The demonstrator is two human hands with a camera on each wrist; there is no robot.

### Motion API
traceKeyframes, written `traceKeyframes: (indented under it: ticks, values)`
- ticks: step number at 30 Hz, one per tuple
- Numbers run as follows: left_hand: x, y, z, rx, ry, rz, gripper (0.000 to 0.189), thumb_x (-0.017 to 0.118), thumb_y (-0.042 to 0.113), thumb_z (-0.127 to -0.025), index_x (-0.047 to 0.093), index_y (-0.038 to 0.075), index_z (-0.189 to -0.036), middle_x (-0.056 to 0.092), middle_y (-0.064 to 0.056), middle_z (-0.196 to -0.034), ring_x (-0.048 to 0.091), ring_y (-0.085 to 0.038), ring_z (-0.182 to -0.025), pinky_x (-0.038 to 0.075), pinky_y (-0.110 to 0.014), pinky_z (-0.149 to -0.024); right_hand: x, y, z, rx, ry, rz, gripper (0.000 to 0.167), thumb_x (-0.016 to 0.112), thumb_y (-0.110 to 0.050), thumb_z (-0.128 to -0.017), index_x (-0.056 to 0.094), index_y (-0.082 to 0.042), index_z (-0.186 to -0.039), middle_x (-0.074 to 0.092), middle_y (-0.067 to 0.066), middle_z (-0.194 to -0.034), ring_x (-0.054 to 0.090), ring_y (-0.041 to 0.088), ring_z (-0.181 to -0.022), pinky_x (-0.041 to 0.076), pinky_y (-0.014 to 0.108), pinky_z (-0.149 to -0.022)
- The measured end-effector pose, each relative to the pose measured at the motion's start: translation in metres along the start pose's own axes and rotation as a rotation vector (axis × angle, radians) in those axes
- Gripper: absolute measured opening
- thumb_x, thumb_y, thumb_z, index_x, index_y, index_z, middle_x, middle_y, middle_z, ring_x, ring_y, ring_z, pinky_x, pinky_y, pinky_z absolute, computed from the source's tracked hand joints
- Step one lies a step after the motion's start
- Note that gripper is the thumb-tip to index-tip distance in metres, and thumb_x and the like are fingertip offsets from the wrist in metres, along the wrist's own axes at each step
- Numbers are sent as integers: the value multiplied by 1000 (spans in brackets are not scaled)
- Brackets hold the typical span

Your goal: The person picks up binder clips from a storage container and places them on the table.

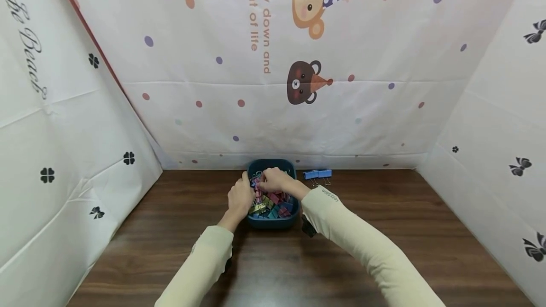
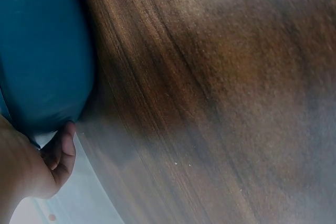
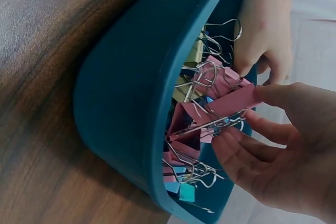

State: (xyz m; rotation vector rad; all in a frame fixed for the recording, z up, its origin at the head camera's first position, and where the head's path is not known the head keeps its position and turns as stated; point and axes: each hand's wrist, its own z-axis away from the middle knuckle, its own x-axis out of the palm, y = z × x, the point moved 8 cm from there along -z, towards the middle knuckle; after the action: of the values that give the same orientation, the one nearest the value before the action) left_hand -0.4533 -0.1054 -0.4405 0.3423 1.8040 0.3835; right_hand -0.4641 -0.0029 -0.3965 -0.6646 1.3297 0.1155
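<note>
Brown wood table (image 1: 426, 221) is bounded by white cloth (image 1: 362, 117). Clips (image 1: 273, 205) are partly hidden by the right hand (image 1: 275, 180). At the bin's (image 1: 273, 224) mouth, a pink clip (image 3: 236, 100) is pinched by that hand, long axis slanted in the right wrist view. The bin, lengthwise toward the back cloth, is gripped by the left hand (image 1: 240, 196).
</note>
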Motion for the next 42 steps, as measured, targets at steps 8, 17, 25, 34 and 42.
traceKeyframes:
  ticks: [8,17,25,34,42]
  values:
    - [-2,-1,0,-1,8,-4,53,66,11,-95,47,-4,-143,70,-23,-109,71,-38,-81,59,-51,-70,8,5,-3,42,-44,-81,18,57,-25,-104,60,-8,-99,55,-1,-76,47,8,-56,39,21,-56]
    - [0,0,0,-3,7,-4,53,65,10,-95,47,-3,-144,70,-25,-114,72,-38,-83,59,-51,-72,7,5,2,60,-35,-67,22,59,-27,-104,61,-6,-107,60,4,-89,49,9,-63,39,22,-59]
    - [2,-1,-1,5,18,-5,54,66,10,-95,48,-3,-143,70,-24,-114,72,-37,-81,59,-50,-71,3,5,5,31,36,-67,18,65,-24,-100,64,-7,-96,62,3,-81,49,9,-59,39,21,-56]
    - [2,-3,0,4,24,2,51,65,9,-95,49,-3,-142,70,-24,-110,71,-37,-80,59,-50,-69,6,0,4,-30,53,-92,19,68,-15,-97,71,-1,-85,60,0,-67,48,7,-52,40,20,-53]
    - [0,-3,0,3,32,9,47,65,9,-95,51,-3,-138,70,-24,-108,71,-38,-81,59,-50,-69,5,-2,8,-43,71,-95,11,69,-15,-97,66,-4,-95,70,9,-91,60,12,-64,46,22,-58]
